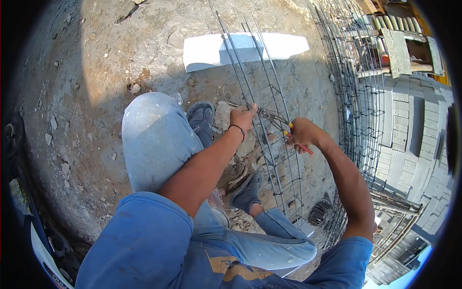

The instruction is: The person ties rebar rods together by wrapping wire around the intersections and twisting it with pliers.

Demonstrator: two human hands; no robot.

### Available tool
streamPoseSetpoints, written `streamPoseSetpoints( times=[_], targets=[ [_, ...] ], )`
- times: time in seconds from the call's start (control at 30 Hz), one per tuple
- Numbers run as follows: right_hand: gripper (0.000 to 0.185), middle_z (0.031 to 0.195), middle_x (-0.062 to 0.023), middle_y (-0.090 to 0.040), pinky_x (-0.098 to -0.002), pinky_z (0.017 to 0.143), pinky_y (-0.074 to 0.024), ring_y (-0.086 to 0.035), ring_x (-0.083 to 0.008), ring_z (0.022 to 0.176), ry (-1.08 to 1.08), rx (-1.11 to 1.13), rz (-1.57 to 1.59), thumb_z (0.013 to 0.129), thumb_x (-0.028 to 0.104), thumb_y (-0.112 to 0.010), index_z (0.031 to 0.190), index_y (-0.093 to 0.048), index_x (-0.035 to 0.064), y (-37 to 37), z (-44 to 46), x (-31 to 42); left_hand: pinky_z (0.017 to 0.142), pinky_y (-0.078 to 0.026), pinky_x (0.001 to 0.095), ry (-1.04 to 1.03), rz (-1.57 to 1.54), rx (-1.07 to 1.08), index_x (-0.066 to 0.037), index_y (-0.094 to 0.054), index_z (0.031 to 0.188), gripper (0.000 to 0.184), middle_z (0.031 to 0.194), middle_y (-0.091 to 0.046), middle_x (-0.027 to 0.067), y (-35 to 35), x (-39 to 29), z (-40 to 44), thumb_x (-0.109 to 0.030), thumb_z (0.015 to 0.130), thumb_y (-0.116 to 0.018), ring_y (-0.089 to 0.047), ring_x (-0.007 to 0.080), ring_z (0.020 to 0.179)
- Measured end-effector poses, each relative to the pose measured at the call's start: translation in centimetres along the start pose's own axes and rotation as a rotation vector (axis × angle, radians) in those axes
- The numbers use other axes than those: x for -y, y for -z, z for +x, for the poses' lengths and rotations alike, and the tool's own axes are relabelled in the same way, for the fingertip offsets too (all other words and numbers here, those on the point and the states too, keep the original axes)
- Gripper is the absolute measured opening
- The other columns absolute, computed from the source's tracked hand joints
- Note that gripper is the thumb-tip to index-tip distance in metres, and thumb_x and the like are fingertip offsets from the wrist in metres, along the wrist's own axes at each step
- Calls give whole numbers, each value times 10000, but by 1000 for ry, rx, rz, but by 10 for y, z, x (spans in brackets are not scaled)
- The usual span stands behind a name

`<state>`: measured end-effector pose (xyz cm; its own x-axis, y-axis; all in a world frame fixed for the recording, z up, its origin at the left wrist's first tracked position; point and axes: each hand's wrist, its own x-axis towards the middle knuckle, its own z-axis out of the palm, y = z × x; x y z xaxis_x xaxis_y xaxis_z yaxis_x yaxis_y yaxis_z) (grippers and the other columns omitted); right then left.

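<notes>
A narrow rebar cage (274, 159) of long steel bars and cross ties runs lengthwise in front of me. My left hand (243, 117) is closed at its left bars, fingertips pinched at a joint; a thin wire there is too small to make out. In my right hand (304, 133) is a pair of pliers (273, 116) with red and yellow handles. Its metal jaws point left, between the bars, close to my left fingertips. The far part of the cage passes over a white block (207, 50) on the ground.
More rebar cages (356, 96) are stacked along the right side, beside a grey block wall (402, 125). A bundle of wire or short rods (320, 213) lies near the cage's lower end. Stones and dirt (144, 72) cover the ground around my feet.
</notes>
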<state>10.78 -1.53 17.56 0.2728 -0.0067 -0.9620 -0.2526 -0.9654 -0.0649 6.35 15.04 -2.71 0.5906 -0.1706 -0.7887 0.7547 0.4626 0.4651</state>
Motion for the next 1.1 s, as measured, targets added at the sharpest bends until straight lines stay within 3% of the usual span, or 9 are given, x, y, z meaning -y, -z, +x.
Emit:
streamPoseSetpoints(
  times=[0.13, 0.3, 0.4, 0.5, 0.57, 0.73, 0.83, 1.03, 1.1],
  targets=[
    [259, 765, -198, -673, -444, 567, -574, -712, -310, 648, 266, -597, -604, 897, 118, -671, 1034, -606, -92, -30, -8, 4, 948, -495, 588, -5, -16, 10, -11, -704, 1018, 467, 1179, -627, 153, 4, -1, 10, -462, 908, -755, -537, 336, 1231],
    [216, 875, -210, -654, -457, 596, -568, -707, -338, 762, 508, -1178, -1207, 944, 135, -558, 999, -616, -66, -50, -11, -6, 978, -469, 604, -46, -19, 13, -11, -689, 952, 485, 1175, -619, 158, 5, 1, 10, -489, 900, -754, -533, 353, 1229],
    [260, 796, -201, -661, -423, 575, -568, -695, -313, 665, 348, -902, -1045, 927, 162, -604, 985, -652, -87, -51, -7, -2, 978, -467, 597, -63, 37, 7, -9, -687, 910, 487, 1170, -618, 160, 4, 0, 7, -492, 904, -748, -529, 357, 1227],
    [389, 703, -160, -641, -375, 551, -554, -638, -250, 552, 182, -332, -360, 990, 278, -573, 969, -661, -101, -17, -17, 19, 915, -484, 549, -70, 55, -30, -13, -689, 867, 483, 1097, -627, 141, 2, -3, 0, -491, 907, -746, -552, 331, 1139],
    [415, 642, -141, -638, -341, 481, -530, -621, -219, 489, 134, -1, 524, 1008, 275, -548, 868, -668, -96, -2, -14, 4, 856, -499, 508, -89, 47, -52, -17, -690, 841, 482, 1026, -638, 124, 1, -7, 0, -491, 908, -746, -578, 305, 1051],
    [427, 683, -127, -643, -320, 459, -534, -639, -214, 503, 156, -15, 339, 1036, 280, -492, 921, -646, -101, 0, -9, 3, 669, -412, 420, -147, 80, -98, -28, -671, 745, 506, 751, -565, 51, 1, -6, -2, -503, 900, -751, -492, 213, 732],
    [467, 697, -160, -648, -364, 443, -556, -664, -234, 531, 96, -140, 112, 1043, 329, -516, 899, -632, -100, -3, -12, 13, 693, -428, 422, -149, 125, -95, -27, -673, 749, 498, 778, -586, 65, 2, -4, 3, -495, 900, -753, -515, 217, 763],
    [462, 680, -139, -644, -361, 410, -534, -660, -221, 519, -98, -28, 426, 1039, 353, -540, 892, -597, -81, -7, -21, 31, 718, -442, 430, -177, 109, -153, -10, -682, 772, 497, 811, -611, 69, -1, -3, 2, -486, 887, -767, -526, 221, 781],
    [409, 655, -149, -637, -365, 404, -523, -647, -240, 483, 3, -28, -36, 1008, 334, -596, 925, -573, -66, -10, -16, 29, 742, -470, 429, -140, 132, -146, 16, -701, 867, 488, 855, -656, 100, 1, -4, 3, -463, 868, -791, -575, 241, 804]
  ],
)
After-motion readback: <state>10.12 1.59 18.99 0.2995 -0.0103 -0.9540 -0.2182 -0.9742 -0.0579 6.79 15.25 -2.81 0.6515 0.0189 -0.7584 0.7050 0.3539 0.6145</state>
